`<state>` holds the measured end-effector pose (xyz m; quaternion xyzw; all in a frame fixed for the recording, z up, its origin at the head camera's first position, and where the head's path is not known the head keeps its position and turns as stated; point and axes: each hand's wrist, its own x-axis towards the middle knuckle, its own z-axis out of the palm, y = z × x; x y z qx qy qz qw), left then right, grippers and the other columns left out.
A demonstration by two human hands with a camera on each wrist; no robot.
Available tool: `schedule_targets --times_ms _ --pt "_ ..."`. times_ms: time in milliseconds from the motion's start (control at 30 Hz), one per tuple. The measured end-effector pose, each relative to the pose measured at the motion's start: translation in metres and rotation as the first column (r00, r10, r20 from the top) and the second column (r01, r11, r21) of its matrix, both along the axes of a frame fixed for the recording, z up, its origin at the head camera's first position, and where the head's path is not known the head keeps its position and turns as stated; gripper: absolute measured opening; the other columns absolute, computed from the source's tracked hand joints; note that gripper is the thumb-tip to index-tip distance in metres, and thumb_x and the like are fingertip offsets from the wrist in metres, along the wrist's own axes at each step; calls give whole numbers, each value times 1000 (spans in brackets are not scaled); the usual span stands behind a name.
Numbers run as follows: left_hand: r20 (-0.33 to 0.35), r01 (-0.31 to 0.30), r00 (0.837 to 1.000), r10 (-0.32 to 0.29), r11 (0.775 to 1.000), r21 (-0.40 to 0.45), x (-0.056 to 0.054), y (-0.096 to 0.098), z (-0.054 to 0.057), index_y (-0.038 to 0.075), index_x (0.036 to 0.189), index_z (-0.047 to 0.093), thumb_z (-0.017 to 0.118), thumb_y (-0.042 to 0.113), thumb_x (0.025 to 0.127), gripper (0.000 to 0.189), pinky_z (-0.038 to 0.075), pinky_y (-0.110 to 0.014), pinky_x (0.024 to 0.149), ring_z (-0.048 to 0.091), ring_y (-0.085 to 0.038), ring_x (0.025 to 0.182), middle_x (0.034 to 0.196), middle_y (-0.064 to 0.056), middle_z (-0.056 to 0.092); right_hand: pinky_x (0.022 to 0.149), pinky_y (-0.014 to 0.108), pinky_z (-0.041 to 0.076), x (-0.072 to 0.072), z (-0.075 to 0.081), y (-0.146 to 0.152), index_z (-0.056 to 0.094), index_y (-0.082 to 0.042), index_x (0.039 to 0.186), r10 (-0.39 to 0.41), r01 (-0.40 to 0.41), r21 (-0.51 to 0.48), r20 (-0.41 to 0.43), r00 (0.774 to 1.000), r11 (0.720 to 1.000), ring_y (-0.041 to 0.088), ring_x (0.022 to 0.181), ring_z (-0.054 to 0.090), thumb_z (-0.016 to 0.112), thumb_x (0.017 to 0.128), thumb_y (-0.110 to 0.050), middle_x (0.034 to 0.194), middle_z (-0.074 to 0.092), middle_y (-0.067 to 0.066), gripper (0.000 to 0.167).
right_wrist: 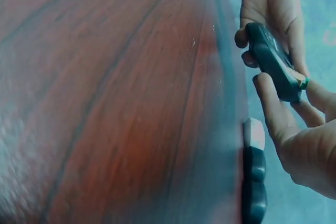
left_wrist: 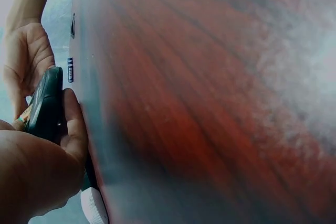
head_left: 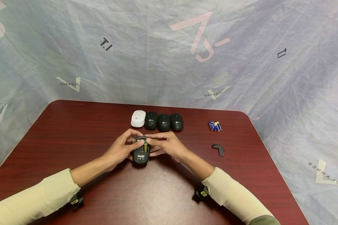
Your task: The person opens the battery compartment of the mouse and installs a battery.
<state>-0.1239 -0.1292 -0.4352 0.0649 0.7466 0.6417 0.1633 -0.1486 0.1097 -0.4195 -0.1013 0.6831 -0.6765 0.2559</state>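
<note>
A black computer mouse (head_left: 140, 158) is held underside up above the table, its battery bay uncovered. A green and gold battery (head_left: 145, 147) sits in the bay, its far end standing proud in the right wrist view. My left hand (head_left: 121, 148) grips the mouse along its left side, the thumb over the bay near the battery's far end. On the other side, my right hand (head_left: 169, 145) has its thumb on the battery and its fingers around the mouse's far end and right side. The black mouse body (right_wrist: 273, 64) appears edge-on between both hands in the right wrist view.
Behind the hands stand a white mouse (head_left: 138, 118) and several black mice (head_left: 164, 122) in a row. Several blue batteries (head_left: 215, 126) lie at the right, with a curved black cover (head_left: 218, 149) nearer. A printed cloth (head_left: 146, 56) hangs behind the table (head_left: 169, 190).
</note>
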Motion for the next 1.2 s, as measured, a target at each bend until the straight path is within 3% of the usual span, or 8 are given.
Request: schedule_targets --times_ms 200,400,600,733,867,1200 --pt "-3 12 1000 -12 1000 -3 0 -1 0 10 143 60 76 22 110 38 64 -34 65 73 -20 87 117 -15 75 87 52 73 1 -2 -2 73 6 144 -11 11 -41 8 1000 999 24 86 84 75 108 -1 126 81 29 37" --pt "-53 10 999 -10 1000 -8 0 0 0 3 140 61 76 18 110 37 64 -33 62 72 -16 83 115 -19 77 80 48 74 1 -1 -6 74 10 140 5 -3 19 -116 993 1000 22 81 84 74 107 1 126 79 33 34" --pt "-113 -36 993 30 998 -46 1 3 1 2 136 65 78 20 109 35 61 -32 59 69 -14 81 105 -18 77 74 50 73 3 -2 -11 80 5 134 29 24 162 -320 947 986 28 78 86 72 108 -4 117 83 27 28" --pt "-103 -42 994 37 998 -44 1 4 1 1 138 65 77 20 109 36 61 -31 59 70 -13 79 103 -17 78 70 49 73 5 -1 -14 83 0 130 21 78 237 -391 920 968 28 73 85 73 108 -8 110 86 22 26" --pt "-57 -18 998 17 1000 -15 0 2 -1 -1 144 61 75 16 111 40 65 -31 64 74 -14 84 111 -20 79 70 48 73 3 0 -16 83 -1 129 13 106 271 -405 914 957 29 73 85 74 108 -10 109 87 20 25" --pt "-4 94 996 -94 995 23 -3 -10 -2 2 164 51 75 12 110 60 69 -34 81 74 -18 108 139 -29 71 71 47 73 -2 -6 -16 82 0 129 -32 124 243 -350 936 962 30 75 86 74 107 -9 108 86 22 25"
